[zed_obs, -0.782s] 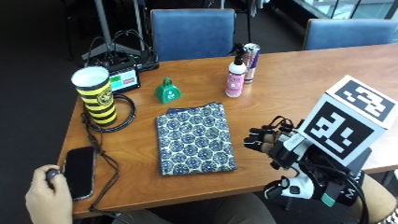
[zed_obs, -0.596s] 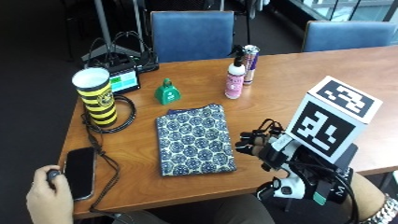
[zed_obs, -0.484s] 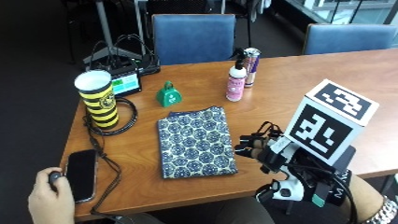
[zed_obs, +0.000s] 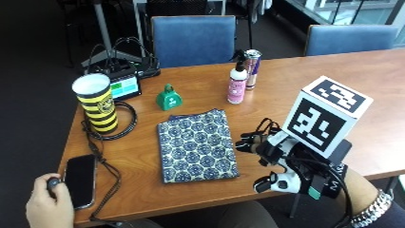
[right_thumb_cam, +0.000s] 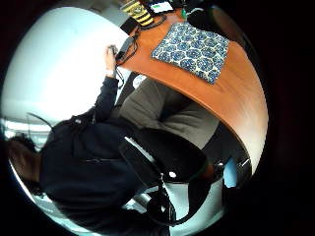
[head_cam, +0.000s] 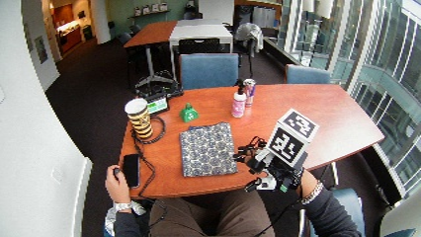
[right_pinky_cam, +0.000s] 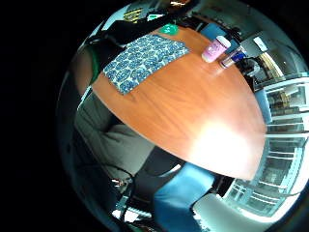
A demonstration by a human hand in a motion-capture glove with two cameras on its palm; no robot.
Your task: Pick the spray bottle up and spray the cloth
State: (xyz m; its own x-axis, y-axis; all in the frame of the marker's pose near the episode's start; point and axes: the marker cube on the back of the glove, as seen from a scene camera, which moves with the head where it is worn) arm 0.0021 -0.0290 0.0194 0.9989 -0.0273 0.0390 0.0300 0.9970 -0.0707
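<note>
The pink spray bottle (zed_obs: pixel 237 85) with a white collar and black nozzle stands upright at the far middle of the wooden table (zed_obs: pixel 190 85). The blue-and-white patterned cloth (zed_obs: pixel 196 145) lies flat near the front edge. My gloved right hand (zed_obs: pixel 263 145) hovers just right of the cloth, well short of the bottle. Its fingers are relaxed and point toward the cloth, holding nothing. The little finger side palm view shows the cloth (right_pinky_cam: pixel 145 60) and the bottle (right_pinky_cam: pixel 215 48) beyond bare wood. The thumb side palm view has the cloth (right_thumb_cam: pixel 192 49) by the table edge.
A silver can (zed_obs: pixel 252 69) stands right beside the bottle. A green bell (zed_obs: pixel 169 97), a yellow-and-black striped cup (zed_obs: pixel 96 102) and a small screen device (zed_obs: pixel 123 86) with cables sit at the left. A phone (zed_obs: pixel 79 173) lies by the bare left hand (zed_obs: pixel 47 204).
My right hand has moved left along the front of the table, closer to the cloth's right edge. Bottle and cloth have stayed put.
</note>
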